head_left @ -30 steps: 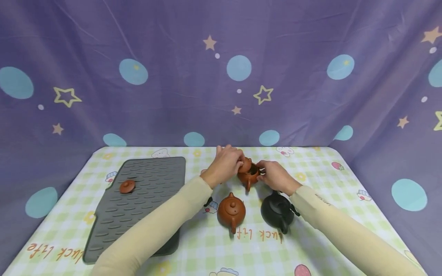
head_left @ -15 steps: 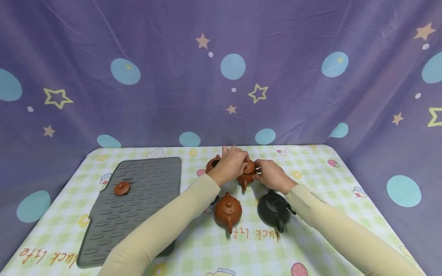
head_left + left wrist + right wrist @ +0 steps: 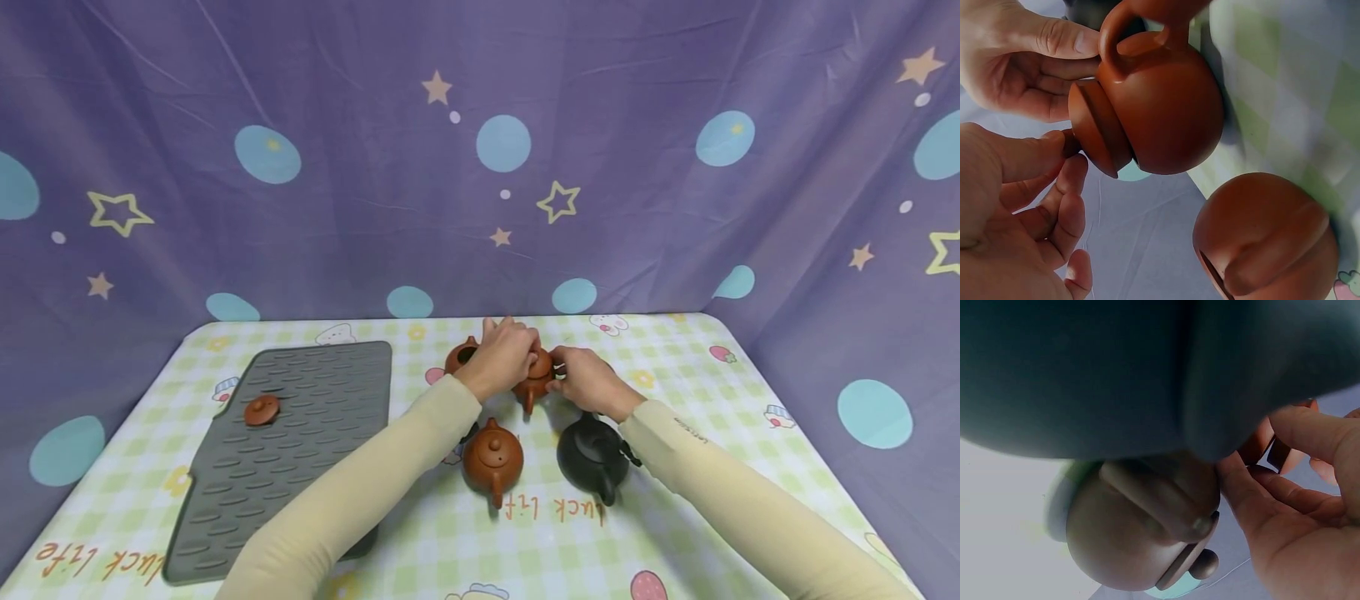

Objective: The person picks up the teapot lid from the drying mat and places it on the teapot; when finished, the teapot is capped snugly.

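Observation:
My left hand [image 3: 506, 354] pinches the small knob of a reddish-brown lid [image 3: 1099, 131] between thumb and fingers. The lid sits slightly tilted at the mouth of a clay teapot [image 3: 1169, 112], with a narrow gap along its lower edge in the left wrist view. On the other side, my right hand [image 3: 592, 379] grips this teapot at its loop handle [image 3: 1111, 40]. Just left of it stands a lidless brown teapot [image 3: 459, 357], partly hidden behind my left hand; its dark opening shows.
Nearer to me are a lidded brown teapot [image 3: 492, 458] and a black teapot [image 3: 592, 454], below my right forearm. A grey ridged mat [image 3: 315, 450] lies on the left, bearing a loose brown lid [image 3: 262, 410]. A purple curtain [image 3: 360, 200] rises behind the checked tablecloth [image 3: 420, 550].
A second ago the lid was held tilted up with the teapot's mouth showing; my left hand has lowered it onto the opening. The right hand keeps its grip. The view has shifted slightly.

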A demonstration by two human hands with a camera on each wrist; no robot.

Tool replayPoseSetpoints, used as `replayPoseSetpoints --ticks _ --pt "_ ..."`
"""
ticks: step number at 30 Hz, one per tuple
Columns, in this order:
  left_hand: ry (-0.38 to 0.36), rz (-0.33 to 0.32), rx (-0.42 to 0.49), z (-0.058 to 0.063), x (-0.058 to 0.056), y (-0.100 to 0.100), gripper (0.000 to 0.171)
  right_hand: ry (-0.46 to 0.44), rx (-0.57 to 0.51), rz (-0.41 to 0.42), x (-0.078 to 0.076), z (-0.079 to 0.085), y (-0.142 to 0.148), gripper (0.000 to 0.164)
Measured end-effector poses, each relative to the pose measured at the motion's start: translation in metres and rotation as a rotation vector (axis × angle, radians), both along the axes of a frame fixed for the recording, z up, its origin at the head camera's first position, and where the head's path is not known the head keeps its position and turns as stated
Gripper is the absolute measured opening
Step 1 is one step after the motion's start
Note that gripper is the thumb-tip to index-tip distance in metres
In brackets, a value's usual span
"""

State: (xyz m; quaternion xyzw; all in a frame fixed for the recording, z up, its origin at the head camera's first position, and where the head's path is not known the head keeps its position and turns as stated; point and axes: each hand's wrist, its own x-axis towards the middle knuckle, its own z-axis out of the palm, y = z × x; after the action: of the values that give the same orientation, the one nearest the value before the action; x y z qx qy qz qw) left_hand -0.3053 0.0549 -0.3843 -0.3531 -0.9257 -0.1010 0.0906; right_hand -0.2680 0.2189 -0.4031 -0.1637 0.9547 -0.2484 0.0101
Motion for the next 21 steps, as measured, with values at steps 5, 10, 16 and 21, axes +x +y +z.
replayPoseSetpoints --ticks 5,10,16,21 --pt "0.012 0.011 -0.006 -0.003 -0.003 0.001 0.004 0.001 0.003 0.011 -0.001 0.000 0.000 0.035" --pt "0.014 0.023 -0.021 -0.006 -0.004 0.001 0.004 -0.007 0.000 0.010 -0.001 0.000 -0.001 0.037" --pt "-0.033 0.029 -0.025 -0.005 -0.005 0.001 0.005 -0.013 0.007 0.012 0.000 0.000 -0.001 0.038" --pt "-0.067 0.016 0.015 0.000 -0.007 -0.009 0.013 -0.006 0.034 0.017 0.000 0.003 0.004 0.043"
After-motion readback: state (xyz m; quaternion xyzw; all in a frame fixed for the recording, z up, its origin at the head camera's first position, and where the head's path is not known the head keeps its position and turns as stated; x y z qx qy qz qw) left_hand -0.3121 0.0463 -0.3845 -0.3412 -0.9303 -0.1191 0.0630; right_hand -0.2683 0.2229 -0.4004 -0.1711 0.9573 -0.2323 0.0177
